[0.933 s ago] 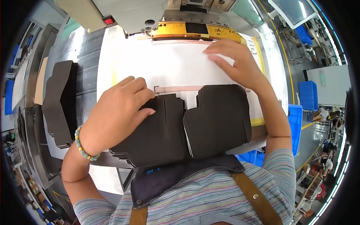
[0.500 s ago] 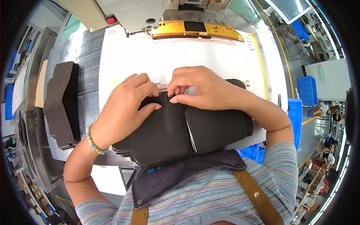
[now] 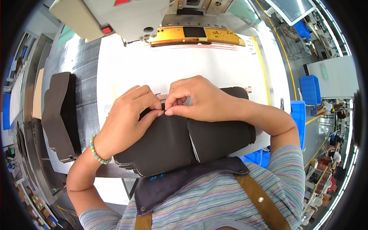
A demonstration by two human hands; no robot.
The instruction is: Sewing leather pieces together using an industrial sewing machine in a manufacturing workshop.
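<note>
Two stacks of dark brown-black cut panels lie side by side in front of me, a left stack (image 3: 161, 143) and a right stack (image 3: 220, 138). My left hand (image 3: 128, 115), with a bead bracelet (image 3: 96, 151) at the wrist, is closed at the left stack's far edge, thumb and forefinger pinched on a dark panel. Right beside it, my right hand (image 3: 195, 99) is closed in a pinch on the same edge, the two thumb tips almost touching. The fingers cover the gripped bit of panel. Behind the hands, a pinkish strip (image 3: 164, 96) shows on the white work surface.
A pale machine head (image 3: 142, 19) with a yellow bar (image 3: 168, 35) stands over the far side of the white surface (image 3: 199, 65). Another folded dark stack (image 3: 57, 115) stands on the metal table at left. Blue bins (image 3: 298, 122) stand at right.
My right hand has come left and slightly down to meet the left thumb. The gap between the two hands has closed. The whole view has shifted slightly.
</note>
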